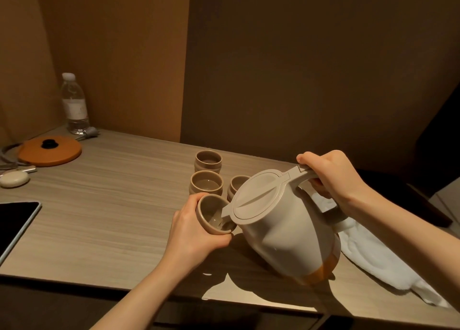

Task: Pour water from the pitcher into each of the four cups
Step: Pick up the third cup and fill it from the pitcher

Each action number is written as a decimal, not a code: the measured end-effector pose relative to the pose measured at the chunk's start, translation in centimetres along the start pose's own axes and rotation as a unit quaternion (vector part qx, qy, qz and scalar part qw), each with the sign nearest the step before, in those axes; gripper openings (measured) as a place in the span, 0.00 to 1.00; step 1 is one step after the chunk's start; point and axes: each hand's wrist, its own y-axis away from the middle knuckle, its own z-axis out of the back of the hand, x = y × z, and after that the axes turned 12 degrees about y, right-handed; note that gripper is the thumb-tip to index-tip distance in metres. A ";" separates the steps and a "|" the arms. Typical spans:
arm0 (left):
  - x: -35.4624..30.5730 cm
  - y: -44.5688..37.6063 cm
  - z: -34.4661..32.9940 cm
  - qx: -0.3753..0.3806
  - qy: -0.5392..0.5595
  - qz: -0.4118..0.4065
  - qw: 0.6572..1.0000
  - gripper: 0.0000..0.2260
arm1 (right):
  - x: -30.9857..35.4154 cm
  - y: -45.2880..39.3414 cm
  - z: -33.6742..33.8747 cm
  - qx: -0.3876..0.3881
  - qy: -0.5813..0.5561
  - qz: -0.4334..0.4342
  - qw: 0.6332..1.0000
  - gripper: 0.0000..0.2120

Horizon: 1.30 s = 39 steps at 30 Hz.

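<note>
**Head view: pitcher tipped over a hand-held cup**

Head camera looks down on a wood-grain counter point(112, 205) where pouring is under way. The right hand point(331, 180) is wrapped tight around the handle of the beige pitcher point(281, 230), thumb pressing on top near the lid hinge, apparently to keep the lid seated while the body leans. The pitcher is lifted and tilted toward the left, its spout sitting right at the rim of the held cup point(214, 215). The left hand point(191, 235) curls around that cup from below and behind, angling its mouth toward the spout; this likely shortens the fall and limits splashing. A little water shows at the cup's bottom, so I judge this fill has only begun.

Three more cups wait in a cluster toward the counter's back edge: the far cup point(208, 160), the middle cup point(206, 184), which seems to hold water, and the partly hidden cup point(237, 184) behind the lid. A white towel point(373, 255) lies by the right edge, handy for drips.
</note>
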 end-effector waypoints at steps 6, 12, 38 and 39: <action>0.1 0.0 0.0 -0.002 0.002 -0.001 1.000 0.39 | -0.1 0.0 0.0 0.003 0.002 0.004 1.000 0.29; 0.2 -0.1 0.1 -0.002 -0.002 -0.001 1.000 0.39 | -0.2 0.1 -0.1 0.004 -0.008 -0.002 1.000 0.28; 0.7 0.0 -0.2 -0.004 -0.008 0.002 1.000 0.38 | -0.6 0.3 -0.3 0.006 -0.008 -0.006 1.000 0.26; 0.7 0.0 -0.2 -0.004 -0.010 0.002 1.000 0.39 | -0.7 0.2 -0.3 0.006 -0.008 -0.006 1.000 0.26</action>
